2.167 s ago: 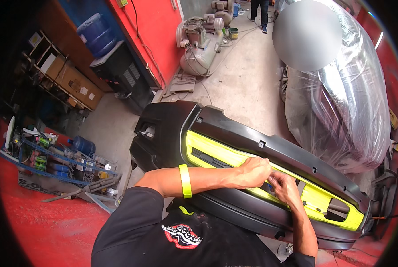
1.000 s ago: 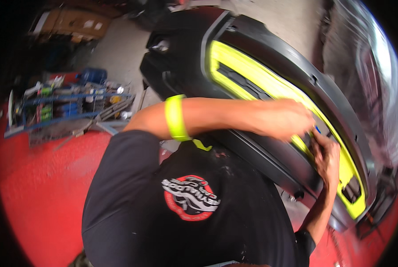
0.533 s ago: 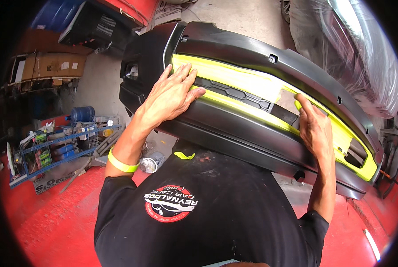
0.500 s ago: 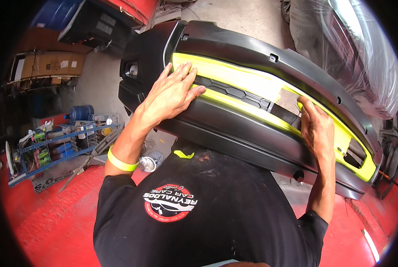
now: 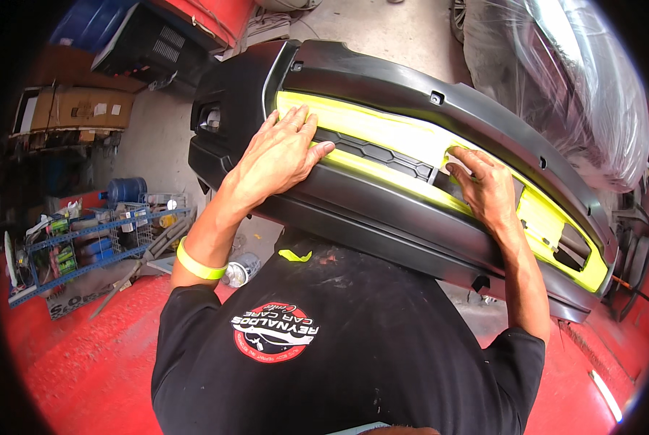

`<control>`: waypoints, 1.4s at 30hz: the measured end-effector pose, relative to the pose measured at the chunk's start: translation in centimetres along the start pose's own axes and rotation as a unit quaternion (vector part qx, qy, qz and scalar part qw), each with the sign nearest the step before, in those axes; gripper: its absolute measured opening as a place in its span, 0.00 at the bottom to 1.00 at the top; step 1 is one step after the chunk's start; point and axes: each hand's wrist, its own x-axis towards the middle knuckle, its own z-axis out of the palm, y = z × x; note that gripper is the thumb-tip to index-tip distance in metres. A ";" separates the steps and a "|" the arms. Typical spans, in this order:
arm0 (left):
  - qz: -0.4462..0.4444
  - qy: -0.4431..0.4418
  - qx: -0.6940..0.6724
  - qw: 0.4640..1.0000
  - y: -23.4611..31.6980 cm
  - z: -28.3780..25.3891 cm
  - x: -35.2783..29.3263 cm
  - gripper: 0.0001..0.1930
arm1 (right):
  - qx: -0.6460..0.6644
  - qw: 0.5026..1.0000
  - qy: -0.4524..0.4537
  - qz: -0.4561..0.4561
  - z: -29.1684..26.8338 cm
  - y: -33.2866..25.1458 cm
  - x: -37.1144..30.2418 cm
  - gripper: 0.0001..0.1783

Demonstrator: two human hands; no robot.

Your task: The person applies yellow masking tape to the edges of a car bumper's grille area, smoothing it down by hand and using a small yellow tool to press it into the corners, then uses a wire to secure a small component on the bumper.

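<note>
A black car bumper point(image 5: 382, 201) lies across in front of me, its grille opening edged with bright yellow-green masking tape point(image 5: 389, 129). Inside the opening a honeycomb-patterned grille point(image 5: 374, 154) shows in part. My left hand point(image 5: 277, 154) rests flat over the tape at the opening's left end, fingers stretched out, thumb on the lower strip. Over the gap right of the middle, my right hand point(image 5: 490, 190) has thumb and forefinger curled together at the cut edge of the upper tape. More tape point(image 5: 545, 221) runs along the right end of the opening, beside a bare dark slot.
A plastic-wrapped car point(image 5: 556, 94) stands beyond the bumper at the right. To the left are a blue wire rack point(image 5: 85, 250) with bottles, a cardboard box point(image 5: 85, 107) and a black appliance point(image 5: 157, 47). A clear container point(image 5: 243, 268) sits by my left elbow.
My right hand has moved left and slightly up, from the right side of the gap to the left piece of tape's edge. My left hand stays on the tape.
</note>
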 end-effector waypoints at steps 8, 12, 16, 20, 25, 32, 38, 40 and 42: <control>0.001 -0.004 -0.002 1.000 0.0 0.1 0.0 0.31 | -0.007 0.999 -0.032 -0.037 -0.4 -0.1 0.5 0.06; -0.003 -0.006 -0.006 1.000 0.0 0.2 0.0 0.31 | -0.004 0.995 -0.096 0.015 -0.5 -0.4 1.0 0.06; -0.005 -0.002 -0.008 1.000 -0.1 0.4 -0.2 0.31 | -0.020 0.990 -0.140 0.008 -1.2 -1.3 2.1 0.07; -0.001 -0.005 -0.006 1.000 -0.2 0.6 -0.2 0.31 | -0.152 0.973 -0.167 0.045 -1.1 -2.5 3.0 0.08; 0.008 -0.003 -0.003 1.000 -0.2 0.3 -0.1 0.31 | -0.226 0.959 -0.164 0.039 -0.8 -0.5 2.0 0.10; 0.006 0.012 0.010 1.000 -0.3 1.1 -0.3 0.31 | -0.120 0.974 -0.186 0.044 -5.8 -4.3 1.5 0.15; 0.004 0.016 -0.009 1.000 -0.1 1.0 -0.1 0.30 | -0.165 0.948 -0.271 0.016 -3.9 -3.4 3.4 0.15; 0.015 0.041 -0.018 0.999 -0.3 1.7 -0.2 0.30 | -0.182 0.941 -0.284 0.015 -3.9 -3.3 3.7 0.13; 0.011 0.048 -0.016 0.999 -0.4 2.1 -0.2 0.29 | -0.193 0.940 -0.281 0.015 -3.7 -3.3 4.1 0.09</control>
